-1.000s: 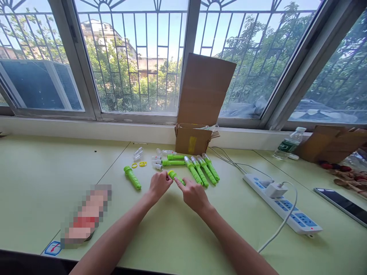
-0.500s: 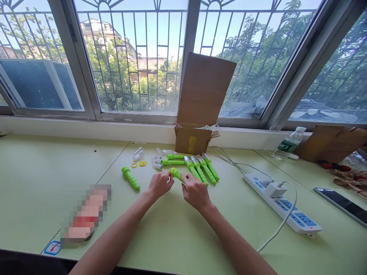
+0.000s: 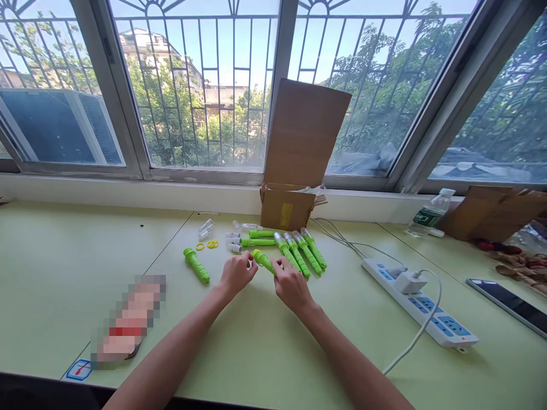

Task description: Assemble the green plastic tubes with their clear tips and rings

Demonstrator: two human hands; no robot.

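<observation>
My right hand [image 3: 293, 285] grips the lower part of a green ridged plastic tube [image 3: 264, 261], tilted with its wide end toward the left. At that wide end a yellow ring shows, and the fingers of my left hand [image 3: 236, 273] are closed against it. Another green tube [image 3: 197, 266] lies alone to the left. Loose yellow rings [image 3: 212, 244] rest behind my left hand, with clear plastic caps [image 3: 205, 229] beyond them. Beside my right hand lie several green tubes with clear caps [image 3: 308, 253]. Two uncapped green tubes [image 3: 258, 242] lie behind the held one.
An open cardboard box [image 3: 277, 209] stands against the window sill. At right are a white power strip [image 3: 421, 304] with cables, a phone [image 3: 508, 307], a water bottle [image 3: 429, 215] and more cardboard [image 3: 482, 210]. A pixelated object [image 3: 132, 322] lies at left.
The wide end of the held tube has shifted slightly left, and more of the tube shows between my hands. The lone green tube at left appears very slightly shifted.
</observation>
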